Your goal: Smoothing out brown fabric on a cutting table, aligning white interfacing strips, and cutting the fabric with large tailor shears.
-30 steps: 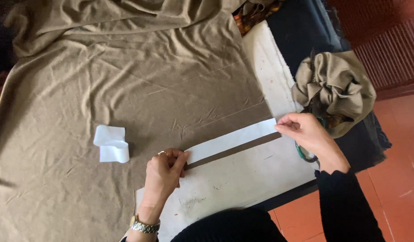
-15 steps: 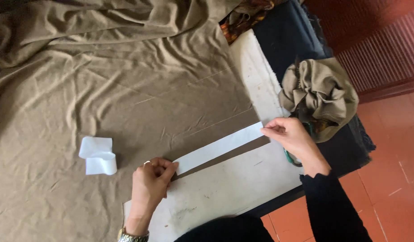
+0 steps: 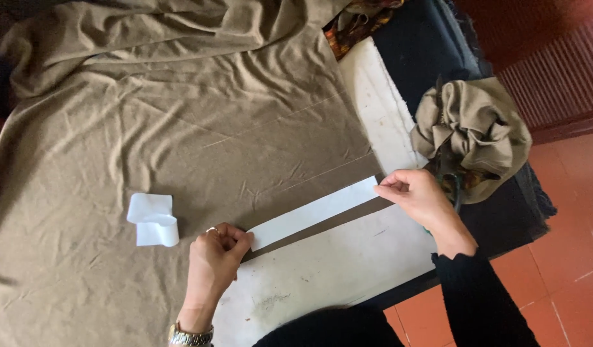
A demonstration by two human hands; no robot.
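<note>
1. The fingers [image 3: 237,239] of the left hand [image 3: 214,265] are pressed together, pinching the near-left end of the white strip [image 3: 312,213]; a ring shows on one finger and a watch [image 3: 190,336] sits on the wrist.
2. The fingers [image 3: 391,187] of the right hand [image 3: 418,196] are curled together, pinching the far-right end of the same white strip.
3. The white strip lies stretched flat between the two hands, along the cut lower edge of the olive cloth [image 3: 181,128], with a thin band of cloth showing just below it.
4. The olive cloth spreads out above and to the left of the strip, wrinkled and bunched at its far edge.
5. Below and to the right of the strip, the bare white surface [image 3: 322,270] shows.
6. A folded white scrap [image 3: 153,220] rests on the cloth, to the left of the strip and near the left hand.
7. A crumpled olive bundle [image 3: 471,132] lies on dark fabric [image 3: 425,45] to the right of the strip, just beyond the right hand.
</note>
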